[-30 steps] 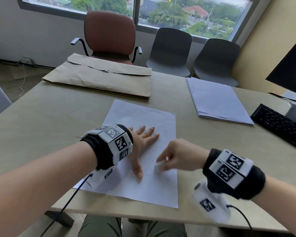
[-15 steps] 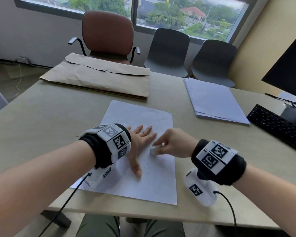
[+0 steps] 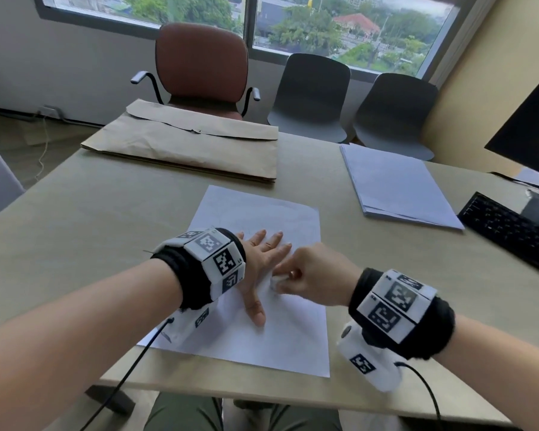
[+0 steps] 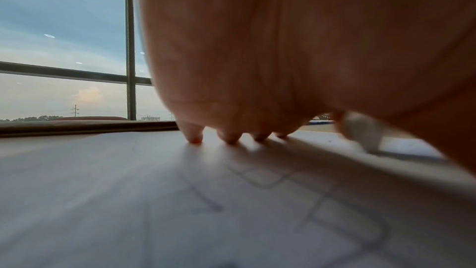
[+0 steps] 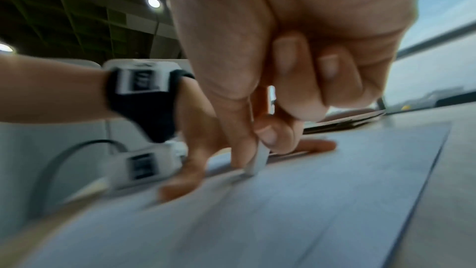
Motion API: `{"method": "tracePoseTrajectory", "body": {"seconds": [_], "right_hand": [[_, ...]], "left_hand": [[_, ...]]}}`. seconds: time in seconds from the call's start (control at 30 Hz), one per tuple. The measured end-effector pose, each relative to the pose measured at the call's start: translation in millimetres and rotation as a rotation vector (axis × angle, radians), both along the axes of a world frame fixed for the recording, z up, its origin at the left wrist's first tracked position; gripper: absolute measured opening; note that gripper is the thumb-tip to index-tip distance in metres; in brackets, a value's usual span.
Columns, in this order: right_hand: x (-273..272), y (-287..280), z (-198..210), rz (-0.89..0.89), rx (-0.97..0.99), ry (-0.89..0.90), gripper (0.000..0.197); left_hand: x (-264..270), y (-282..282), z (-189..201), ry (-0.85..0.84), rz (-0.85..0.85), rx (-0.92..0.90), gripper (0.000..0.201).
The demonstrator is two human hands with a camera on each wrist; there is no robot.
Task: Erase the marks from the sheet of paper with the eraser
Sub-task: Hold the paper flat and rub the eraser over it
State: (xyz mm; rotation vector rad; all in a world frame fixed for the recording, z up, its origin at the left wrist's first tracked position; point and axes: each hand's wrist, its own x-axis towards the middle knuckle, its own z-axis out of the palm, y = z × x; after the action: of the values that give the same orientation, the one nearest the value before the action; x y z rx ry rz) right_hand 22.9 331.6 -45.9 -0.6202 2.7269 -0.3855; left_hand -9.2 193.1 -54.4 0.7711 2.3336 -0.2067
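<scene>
A white sheet of paper point(image 3: 262, 337) lies on the table in front of me, with faint pencil marks point(image 4: 322, 207) showing in the left wrist view. My left hand point(image 3: 263, 259) lies flat on the sheet with fingers spread, pressing it down. My right hand point(image 3: 311, 275) pinches a small white eraser point(image 3: 276, 279) between thumb and fingers, its lower end touching the paper just right of the left hand, between its thumb and forefinger. The eraser point(image 5: 259, 162) shows blurred in the right wrist view, and the eraser point(image 4: 360, 131) also appears beyond my left palm.
A brown envelope point(image 3: 187, 144) lies at the far side of the table point(image 3: 75, 228). A stack of white papers point(image 3: 395, 185) sits at the right, with a black keyboard point(image 3: 514, 228) and a monitor point(image 3: 535, 129) beyond. Three chairs stand by the window.
My right hand has moved the eraser up the sheet and then left, close against the left hand. The left hand has stayed flat on the paper.
</scene>
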Motion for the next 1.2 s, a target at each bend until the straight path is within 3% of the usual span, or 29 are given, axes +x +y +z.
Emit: {"method": "tracePoseTrajectory", "body": {"seconds": [0.13,0.3,0.5,0.67,0.8,0.97,1.03,1.2], "right_hand": [[18.4,-2.7,3.6,0.112,-0.004,-0.167,0.02],[-14.4,1.8,0.0,-0.068,-0.069,-0.005,0.02],[13.5,-4.0,-2.2,0.041,-0.05,-0.126,0.015],[-4.8,-7.9,-2.4,-0.089,-0.098,0.008,0.016],[19.1,-11.1,-0.9,0.059,-0.039,-0.099,0.016],[-1.4,15.7,5.3,-0.091,0.016,0.038,0.026],[4.9,19.1,3.4,-0.042,-0.008,0.047,0.025],[21.3,20.7,6.9,0.123,0.027,-0.149,0.018]], "left_hand": [[-0.6,-0.4,-0.6,-0.003,-0.001,-0.01,0.135],[-1.1,0.4,-0.4,-0.014,-0.006,-0.003,0.134],[-1.8,-0.2,-3.6,-0.005,-0.001,-0.006,0.138],[-1.9,0.9,-1.6,-0.014,-0.011,-0.018,0.134],[-1.1,2.0,-3.7,0.009,-0.005,-0.026,0.138],[-2.6,-1.3,-1.9,-0.016,0.01,-0.001,0.137],[-2.5,-1.3,-1.4,-0.019,0.01,-0.002,0.136],[-2.0,-0.9,-0.1,-0.013,0.007,-0.009,0.136]]}}
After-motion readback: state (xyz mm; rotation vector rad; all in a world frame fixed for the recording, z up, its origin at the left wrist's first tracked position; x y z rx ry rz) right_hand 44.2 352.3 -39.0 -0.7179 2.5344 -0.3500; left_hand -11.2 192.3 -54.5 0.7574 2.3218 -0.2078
